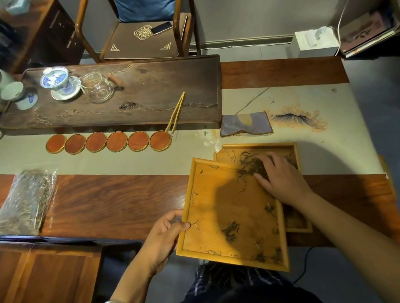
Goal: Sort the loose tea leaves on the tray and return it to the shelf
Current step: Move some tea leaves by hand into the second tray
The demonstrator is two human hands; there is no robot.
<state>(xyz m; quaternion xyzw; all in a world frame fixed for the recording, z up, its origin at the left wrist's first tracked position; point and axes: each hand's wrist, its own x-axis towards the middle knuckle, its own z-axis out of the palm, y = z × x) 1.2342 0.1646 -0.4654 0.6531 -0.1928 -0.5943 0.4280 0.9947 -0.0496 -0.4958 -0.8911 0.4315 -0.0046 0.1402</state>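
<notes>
Left hand (165, 233) pinches the near tray (207, 200) by its left rim, tilted over a second tray (301, 228) at the table (114, 202) edge. Right hand (279, 177), fingers spread, rests on tea leaves (251, 166). A bag of tea (25, 201), coasters (107, 142) and tongs (176, 112) lie beyond.

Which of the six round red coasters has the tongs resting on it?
The rightmost round red wooden coaster: the tip of the yellow bamboo tongs lies on its edge; the other five are bare.

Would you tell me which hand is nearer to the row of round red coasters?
The left hand: it grips the near tray's left rim, below the coasters. The right hand rests on tea leaves farther right.
</notes>
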